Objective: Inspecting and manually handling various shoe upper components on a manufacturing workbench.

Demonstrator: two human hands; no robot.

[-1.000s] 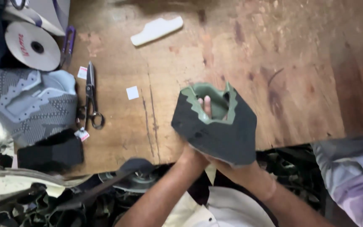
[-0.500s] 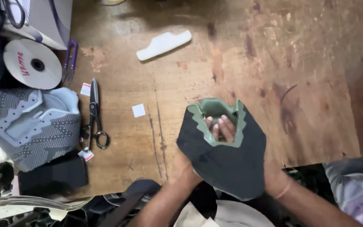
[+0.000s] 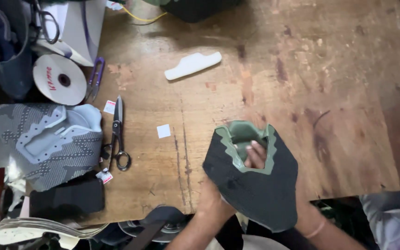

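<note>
I hold a dark grey shoe upper (image 3: 255, 187) with a green lining rim over the near edge of the wooden table (image 3: 274, 83). My left hand (image 3: 214, 199) grips its left side from below. My right hand (image 3: 309, 215) is mostly hidden under the upper; its fingertips show through the opening among the green lining. Both hands are closed on the piece.
A white curved plastic piece (image 3: 193, 65) lies further up the table. Black scissors (image 3: 119, 134), small purple snips (image 3: 96, 78), a white tape roll (image 3: 60, 79), a small white square (image 3: 163, 131), a grey patterned shoe upper (image 3: 52, 143) and a dark fabric stack (image 3: 68, 196) sit at the left.
The shoe upper has stayed between my hands while shifting slightly; my fingers have pushed further into its opening. The view has moved a little over the table.
</note>
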